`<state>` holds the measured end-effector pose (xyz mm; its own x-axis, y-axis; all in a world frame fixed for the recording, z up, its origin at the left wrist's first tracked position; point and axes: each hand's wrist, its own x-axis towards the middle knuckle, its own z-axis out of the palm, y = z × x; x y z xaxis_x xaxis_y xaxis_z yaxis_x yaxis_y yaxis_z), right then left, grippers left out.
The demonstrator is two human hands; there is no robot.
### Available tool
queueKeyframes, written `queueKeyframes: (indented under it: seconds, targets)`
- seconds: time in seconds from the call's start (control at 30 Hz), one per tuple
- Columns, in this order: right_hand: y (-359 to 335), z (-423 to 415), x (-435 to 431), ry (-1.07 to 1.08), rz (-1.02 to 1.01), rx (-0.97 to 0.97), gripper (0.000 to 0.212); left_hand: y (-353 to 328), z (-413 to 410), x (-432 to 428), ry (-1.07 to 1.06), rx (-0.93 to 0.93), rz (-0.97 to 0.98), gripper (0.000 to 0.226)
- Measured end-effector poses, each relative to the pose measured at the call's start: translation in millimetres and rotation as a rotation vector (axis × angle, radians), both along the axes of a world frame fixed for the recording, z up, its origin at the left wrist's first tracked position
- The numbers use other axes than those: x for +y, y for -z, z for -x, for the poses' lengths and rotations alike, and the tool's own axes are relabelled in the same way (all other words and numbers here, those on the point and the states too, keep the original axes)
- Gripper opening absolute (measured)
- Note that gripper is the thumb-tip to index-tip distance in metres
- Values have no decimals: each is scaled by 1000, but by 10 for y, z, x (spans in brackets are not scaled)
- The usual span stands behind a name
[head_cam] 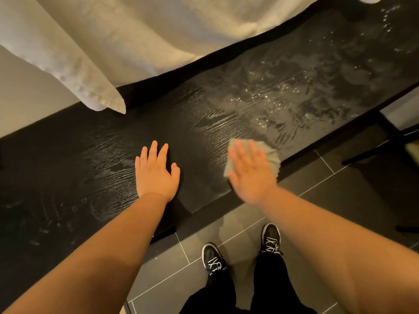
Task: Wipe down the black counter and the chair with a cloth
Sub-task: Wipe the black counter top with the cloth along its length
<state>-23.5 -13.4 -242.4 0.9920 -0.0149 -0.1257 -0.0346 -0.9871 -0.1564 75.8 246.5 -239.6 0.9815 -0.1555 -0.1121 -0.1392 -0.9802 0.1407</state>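
The black counter point(95, 137) runs diagonally from lower left to upper right, with wet streaks and droplets glinting on its wood grain towards the right. My left hand point(156, 171) rests flat on it, fingers straight. My right hand point(249, 173) presses a grey-green cloth point(271, 156) flat against the counter near its front edge, fingers spread over it. Part of a black chair point(371, 152) shows at the right edge, beside the counter's front.
A cream curtain point(113, 41) hangs over the counter's far edge, its hem corner touching down at the left. Dark grey floor tiles point(226, 223) lie below the counter, with my two black shoes point(271, 236) standing on them.
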Motion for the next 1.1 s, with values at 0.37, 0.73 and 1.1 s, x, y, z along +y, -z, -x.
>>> queueKeyframes:
  seconds: [0.37,0.73,1.1]
  targets:
    - [0,-32,-839,-146,-11,78,69,-21,137,-216,-164,80,-26,61]
    - [-21,-109,-922,-454,-18,129,72,-91,433,-1355,-180,163,75,67]
    - [-41,-382,-1245,-169,-29,109,71,70,313,-1606,-180,49,-9,70]
